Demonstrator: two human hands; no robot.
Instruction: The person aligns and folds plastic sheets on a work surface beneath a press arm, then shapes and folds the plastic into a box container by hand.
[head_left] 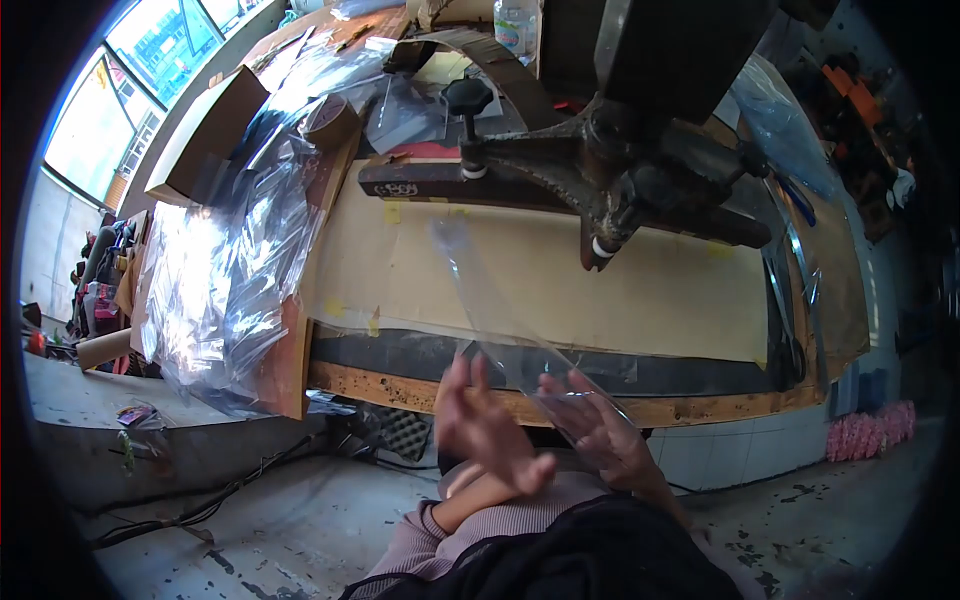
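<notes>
A long clear plastic strip (480,310) runs slantwise over the beige work sheet (600,290), its near end at my right hand (608,432). The fingers of this hand are loosely curled at the strip, and part of the hand shows through the film. My left hand (488,425), slightly blurred, is just left of the strip with palm up and fingers apart, holding nothing I can see. Beyond both hands, a dark metal bar (420,185) on a heavy cast bracket (600,165) sits over the back of the sheet.
Shiny clear plastic sheets (225,275) lie heaped at the left, below an open cardboard box (205,135). A roll of tape (328,118) stands nearby. The wooden table edge (690,407) borders my side. Blue-handled pliers (797,200) lie at the right.
</notes>
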